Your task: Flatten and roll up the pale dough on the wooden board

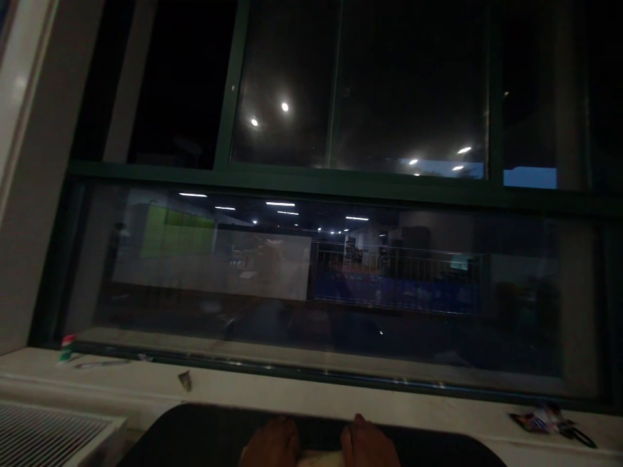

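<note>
At the bottom edge of the head view, my left hand (272, 443) and my right hand (368, 445) lie a little apart with their backs up. Their fingers look curled, and what is under them is hidden. A pale, cream-coloured thing (320, 460) shows between the two hands, mostly cut off by the frame. Both hands are in front of or over a dark panel with rounded corners (204, 433). In the dim light I cannot tell what kind of thing the panel is.
A pale window sill (292, 389) runs behind the dark panel, below a green-framed window (311, 181). On the sill stand a small red, white and green container (67, 347), a crumpled scrap (185, 380) and a colourful packet (535, 420). A white grille (53, 431) is at lower left.
</note>
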`<control>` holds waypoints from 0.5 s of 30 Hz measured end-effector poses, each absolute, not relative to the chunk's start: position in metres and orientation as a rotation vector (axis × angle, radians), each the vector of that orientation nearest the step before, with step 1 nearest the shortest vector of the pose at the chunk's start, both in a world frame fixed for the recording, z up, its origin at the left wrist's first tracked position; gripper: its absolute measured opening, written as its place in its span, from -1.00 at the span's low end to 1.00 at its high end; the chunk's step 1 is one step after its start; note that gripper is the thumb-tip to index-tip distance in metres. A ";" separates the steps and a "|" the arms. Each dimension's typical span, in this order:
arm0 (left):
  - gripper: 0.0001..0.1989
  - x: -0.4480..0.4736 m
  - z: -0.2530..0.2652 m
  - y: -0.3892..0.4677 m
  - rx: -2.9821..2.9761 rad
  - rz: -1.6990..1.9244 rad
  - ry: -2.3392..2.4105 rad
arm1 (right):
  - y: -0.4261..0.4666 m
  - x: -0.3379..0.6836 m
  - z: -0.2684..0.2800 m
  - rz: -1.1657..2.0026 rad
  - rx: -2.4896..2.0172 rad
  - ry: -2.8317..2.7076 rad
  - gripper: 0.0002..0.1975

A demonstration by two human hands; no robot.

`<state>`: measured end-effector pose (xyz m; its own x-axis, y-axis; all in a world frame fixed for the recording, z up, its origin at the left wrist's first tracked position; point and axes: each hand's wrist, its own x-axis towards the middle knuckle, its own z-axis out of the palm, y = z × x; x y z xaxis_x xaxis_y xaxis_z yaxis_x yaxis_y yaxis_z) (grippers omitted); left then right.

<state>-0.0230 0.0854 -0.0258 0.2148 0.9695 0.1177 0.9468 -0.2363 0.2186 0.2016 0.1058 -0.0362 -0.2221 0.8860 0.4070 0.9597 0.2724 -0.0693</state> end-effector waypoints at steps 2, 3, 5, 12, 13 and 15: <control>-0.53 -0.024 -0.026 0.092 2.363 0.379 1.877 | 0.111 0.198 -0.033 -0.284 -1.646 -2.186 -0.65; -0.51 -0.025 -0.025 0.094 2.360 0.392 1.882 | 0.114 0.197 -0.032 -0.284 -1.641 -2.187 -0.65; -0.48 -0.025 -0.023 0.097 2.347 0.408 1.896 | 0.120 0.193 -0.031 -0.285 -1.655 -2.182 -0.64; -0.53 -0.019 -0.016 0.089 2.348 0.407 1.938 | 0.124 0.191 -0.038 -0.476 -1.577 -2.155 -0.61; -0.53 -0.018 -0.016 0.085 2.348 0.407 1.944 | 0.121 0.193 -0.039 -0.506 -1.549 -2.166 -0.60; -0.54 -0.016 -0.016 0.078 2.343 0.417 1.960 | 0.114 0.196 -0.041 -0.528 -1.503 -2.188 -0.64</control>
